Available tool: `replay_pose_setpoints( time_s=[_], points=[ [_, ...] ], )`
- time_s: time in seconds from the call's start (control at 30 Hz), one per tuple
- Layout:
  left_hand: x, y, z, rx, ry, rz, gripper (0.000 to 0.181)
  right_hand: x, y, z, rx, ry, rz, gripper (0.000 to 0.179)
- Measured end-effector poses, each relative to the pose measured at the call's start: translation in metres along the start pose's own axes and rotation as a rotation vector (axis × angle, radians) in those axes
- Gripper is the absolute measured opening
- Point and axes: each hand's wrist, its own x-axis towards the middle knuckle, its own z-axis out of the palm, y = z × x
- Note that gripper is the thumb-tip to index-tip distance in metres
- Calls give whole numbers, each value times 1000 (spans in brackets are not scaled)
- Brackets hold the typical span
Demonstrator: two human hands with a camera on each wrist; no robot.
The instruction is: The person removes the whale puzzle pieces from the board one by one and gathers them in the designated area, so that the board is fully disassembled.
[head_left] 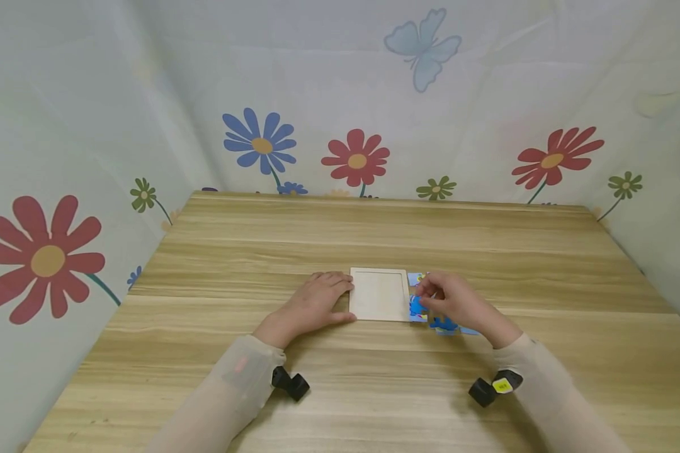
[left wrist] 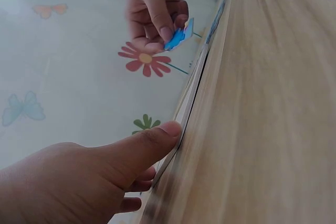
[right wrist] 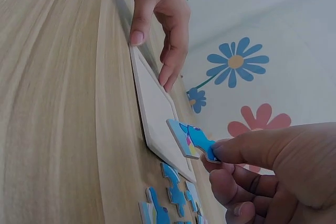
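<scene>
A square pale wooden puzzle tray (head_left: 378, 294) lies on the table with its recess bare. My left hand (head_left: 311, 302) rests along its left side, thumb at the near corner and fingertips farther up the edge, fingers mostly straight. Between thumb and fingers, my right hand (head_left: 450, 299) pinches a blue puzzle piece (right wrist: 191, 139), raised over the tray's right edge. Several other puzzle pieces (right wrist: 175, 188) lie flat beside the tray's right side. In the head view, the right hand partly hides them.
The wood-grain table (head_left: 294, 233) stretches around the tray on all sides. Behind it and at the left hangs a white cloth (head_left: 317, 75) printed with flowers and a butterfly. A small black camera (head_left: 291, 384) is strapped at each wrist.
</scene>
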Motion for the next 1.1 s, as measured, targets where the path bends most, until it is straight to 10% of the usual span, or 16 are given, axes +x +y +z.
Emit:
replay_pose_setpoints(
  time_s=[1.1],
  points=[
    [-1, 4, -3, 13, -14, -15, 64, -10, 15, 11, -77, -12, 59, 4]
  ],
)
